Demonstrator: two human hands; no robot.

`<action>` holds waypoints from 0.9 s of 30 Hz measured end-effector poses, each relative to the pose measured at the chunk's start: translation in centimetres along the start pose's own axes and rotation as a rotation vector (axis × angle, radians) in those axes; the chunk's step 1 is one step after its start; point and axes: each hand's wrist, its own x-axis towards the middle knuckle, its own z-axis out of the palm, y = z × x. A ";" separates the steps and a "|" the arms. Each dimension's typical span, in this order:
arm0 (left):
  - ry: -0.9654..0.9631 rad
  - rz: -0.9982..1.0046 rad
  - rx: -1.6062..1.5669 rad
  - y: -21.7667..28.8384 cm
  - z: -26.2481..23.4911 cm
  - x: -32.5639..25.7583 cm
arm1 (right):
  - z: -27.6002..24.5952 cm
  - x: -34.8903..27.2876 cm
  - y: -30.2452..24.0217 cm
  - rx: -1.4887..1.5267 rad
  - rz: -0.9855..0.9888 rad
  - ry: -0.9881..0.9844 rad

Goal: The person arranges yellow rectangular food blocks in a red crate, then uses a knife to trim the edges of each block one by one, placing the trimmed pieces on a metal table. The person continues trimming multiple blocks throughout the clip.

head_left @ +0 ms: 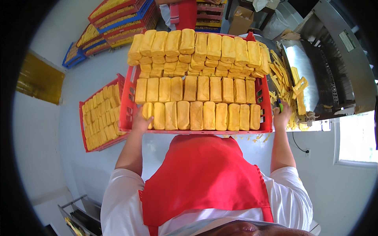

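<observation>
Left hand (141,121) touches a yellow block (147,110), long axis pointing forward.

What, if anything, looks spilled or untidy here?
Small yellow scraps lie scattered below the red crate's near right corner, and yellow strips sprawl messily beside it, unlike the neatly rowed yellow blocks inside.

My left hand (140,122) touches a yellow loaf (147,108) in a red crate (268,118); my right hand (282,115) holds a small green tool (280,105), yellow strips (280,74) lying just beyond its fingers.
</observation>
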 end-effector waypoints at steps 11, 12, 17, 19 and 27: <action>0.025 0.033 -0.049 -0.6 0.2 0.5 | 0.7 -3.4 5.7 -0.175 0.440 -0.331; 0.027 0.023 -0.116 0.1 -0.6 0.1 | 0.1 -3.2 4.5 -0.223 0.462 -0.334; 0.190 0.149 -0.419 -0.5 -2.0 -1.3 | -0.2 -1.2 4.2 -0.258 0.412 -0.315; 0.194 0.074 -0.744 0.8 -2.1 -2.3 | 0.1 -0.3 5.5 -0.212 0.363 -0.283; 0.021 0.003 -1.323 13.1 3.4 -6.8 | -0.5 2.7 8.2 0.064 0.234 -0.393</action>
